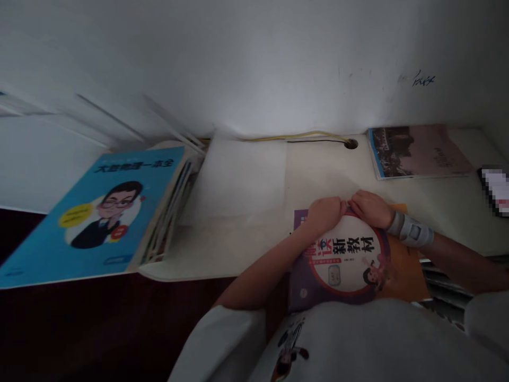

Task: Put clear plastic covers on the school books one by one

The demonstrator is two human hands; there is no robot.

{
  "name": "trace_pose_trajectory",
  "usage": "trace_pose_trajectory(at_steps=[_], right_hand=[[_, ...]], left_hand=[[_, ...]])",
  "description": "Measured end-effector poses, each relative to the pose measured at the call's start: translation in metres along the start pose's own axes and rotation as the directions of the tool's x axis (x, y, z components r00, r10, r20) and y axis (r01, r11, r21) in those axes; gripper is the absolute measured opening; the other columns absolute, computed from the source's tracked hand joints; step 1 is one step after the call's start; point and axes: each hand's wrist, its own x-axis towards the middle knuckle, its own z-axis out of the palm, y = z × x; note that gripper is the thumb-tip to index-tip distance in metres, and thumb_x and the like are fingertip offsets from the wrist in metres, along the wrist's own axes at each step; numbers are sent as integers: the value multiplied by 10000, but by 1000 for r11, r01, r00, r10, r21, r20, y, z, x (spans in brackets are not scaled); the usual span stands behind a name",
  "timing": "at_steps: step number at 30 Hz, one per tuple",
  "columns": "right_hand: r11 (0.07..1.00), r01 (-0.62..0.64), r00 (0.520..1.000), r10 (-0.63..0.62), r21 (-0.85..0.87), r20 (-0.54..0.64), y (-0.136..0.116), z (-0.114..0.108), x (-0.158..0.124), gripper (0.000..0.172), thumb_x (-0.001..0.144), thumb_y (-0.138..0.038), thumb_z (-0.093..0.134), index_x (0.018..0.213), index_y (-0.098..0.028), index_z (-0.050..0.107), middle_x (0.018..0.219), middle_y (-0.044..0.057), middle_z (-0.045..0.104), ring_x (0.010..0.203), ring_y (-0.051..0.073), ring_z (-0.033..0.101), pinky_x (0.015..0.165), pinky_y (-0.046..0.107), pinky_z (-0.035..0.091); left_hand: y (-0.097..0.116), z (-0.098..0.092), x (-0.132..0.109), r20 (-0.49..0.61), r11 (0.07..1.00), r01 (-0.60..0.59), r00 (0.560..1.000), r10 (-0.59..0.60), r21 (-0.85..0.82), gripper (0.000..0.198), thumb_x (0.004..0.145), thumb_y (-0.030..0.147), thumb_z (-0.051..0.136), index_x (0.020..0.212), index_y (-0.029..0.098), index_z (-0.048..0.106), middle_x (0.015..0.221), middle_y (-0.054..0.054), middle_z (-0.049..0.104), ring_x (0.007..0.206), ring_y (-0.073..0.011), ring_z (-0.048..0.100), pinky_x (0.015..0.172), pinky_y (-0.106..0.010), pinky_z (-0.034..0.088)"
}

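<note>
Dim room; pale wall (254,63) behind, with a dark scribble (423,80) high on its right side. Off-white table (222,260) against it.

Left end of table: book stack (165,212), topped by a blue book (159,170) with a cartoon portrait on its cover; the blue book's near part reaches past the table's front-left corner. Right of the stack, a pale sheet (238,180) lies flat toward the back edge. Yellow cable (294,137) runs along the back edge to a round hole (351,144).

Right of centre, at the front edge: purple-and-orange book (345,270), cover up, near part overhanging the edge, close to the wearer's white shirt (358,339). Left hand (325,214) curled over its far edge; right hand (371,209) likewise, just beside it, grey band (413,232) at the wrist. Cannot tell whether the fingers grip the book or merely rest.

Back edge, toward the right corner: brown book (433,151), flat. Phone (497,188) farthest right, screen pixelated.
</note>
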Motion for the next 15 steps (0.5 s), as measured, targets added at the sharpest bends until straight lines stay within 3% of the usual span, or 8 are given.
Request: trace_pose_trajectory(at_steps=[3, 6, 8, 9, 11, 13, 15], right_hand=[[980, 55, 987, -83, 193, 136, 9, -16, -1, 385, 983, -336, 263, 1020, -131, 586, 905, 121, 664, 807, 198, 602, 734, 296, 401], [851, 214, 918, -343, 480, 198, 22, -36, 0, 396, 960, -416, 317, 1011, -142, 598, 909, 79, 666, 789, 174, 592, 727, 281, 423], [746, 266, 865, -465, 610, 192, 27, -50, -2, 433, 922, -505, 374, 948, -149, 620, 841, 41, 657, 730, 155, 571, 679, 269, 431], [717, 270, 861, -478, 642, 172, 30, -57, -4, 453, 902, -542, 396, 903, -151, 627, 787, 24, 645, 690, 145, 554, 646, 262, 428], [701, 258, 906, -414, 665, 85, 34, -71, -14, 487, 878, -589, 418, 816, -153, 625, 696, 1, 608, 623, 125, 517, 595, 254, 414], [700, 230, 964, -261, 676, -59, 40, -82, -27, 507, 865, -615, 434, 759, -153, 614, 643, -7, 578, 584, 116, 496, 558, 250, 402], [667, 191, 977, -56, 720, -207, 46, -88, -41, 505, 857, -623, 452, 767, -155, 618, 640, -6, 582, 571, 117, 503, 532, 250, 402]], left_hand=[[5, -10, 0, 10, 998, 5, 1000, -4, -67, 361, 946, 325, 330, 941, 161, 651, 930, -120, 704, 864, -246, 661, 750, -349, 470], [16, -25, 0, -45, 988, -46, 998, 40, -145, 281, 938, 331, 372, 989, 190, 609, 902, -81, 703, 841, -224, 659, 728, -326, 472], [21, -43, -1, -147, 976, -92, 987, 63, -195, 240, 930, 338, 416, 1033, 202, 585, 853, -52, 694, 817, -204, 657, 738, -314, 477], [21, -53, -1, -241, 968, -126, 968, 72, -217, 232, 927, 340, 434, 1053, 205, 574, 853, -46, 688, 829, -198, 655, 763, -314, 479], [14, -73, -5, -493, 942, -226, 867, 78, -248, 247, 921, 360, 463, 1097, 210, 552, 952, -57, 673, 941, -200, 636, 856, -333, 468], [-2, -84, -13, -740, 902, -331, 673, 19, -278, 322, 908, 417, 490, 1163, 221, 514, 1164, -87, 606, 1136, -221, 555, 970, -367, 419], [-15, -77, -24, -865, 842, -391, 475, -161, -371, 452, 883, 492, 510, 1252, 240, 444, 1350, -103, 474, 1280, -240, 434, 1041, -397, 366]])
